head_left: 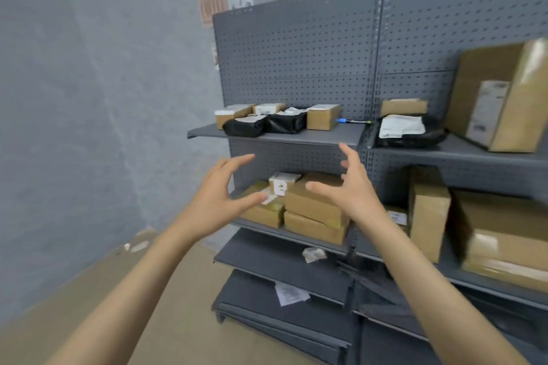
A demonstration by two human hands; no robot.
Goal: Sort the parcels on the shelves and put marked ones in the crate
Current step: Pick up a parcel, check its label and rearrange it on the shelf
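Reaching toward the shelves (296, 139), left hand (218, 204) and right hand (351, 190), fingers spread, empty

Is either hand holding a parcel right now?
No, the left hand and right hand hang open and empty before the shelves.

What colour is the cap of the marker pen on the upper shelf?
Blue. The marker pen shows only in the head view, beside a brown box.
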